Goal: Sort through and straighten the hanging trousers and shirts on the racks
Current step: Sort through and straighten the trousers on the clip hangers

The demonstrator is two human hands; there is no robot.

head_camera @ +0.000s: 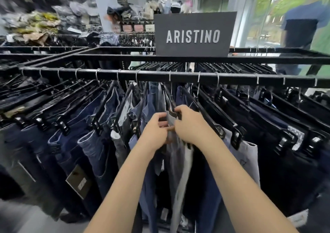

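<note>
Hands at mid-rail. Your left hand [157,131] and right hand [189,124] meet, close together, on the top edge of a pair of pale grey fabric trousers [180,170]. These hang from the long black metal rail [151,75], about at its middle.

Grip: your left fingers curl round the waistband from the left, and your right fingers curl over it from the right, at the near end of a black plastic clip hanger [168,99]. Both hands pinch the cloth; neither is spread. Blur hides whether your right fingers also hold the hanger's clip.

Position: the grey pair drops straight down between your forearms. It is packed between blue denim jeans [92,143] on the left and dark navy trousers [276,125] on the right. One pair of light grey trousers [246,156] hangs just right of your right forearm.

Surroundings: a square dark card tag [78,181] dangles from the jeans at left. A dark grey sign [194,34] reading ARISTINO stands on the rack top behind the rail. A person [301,29] in a blue shirt stands at far right, by the glass.
</note>
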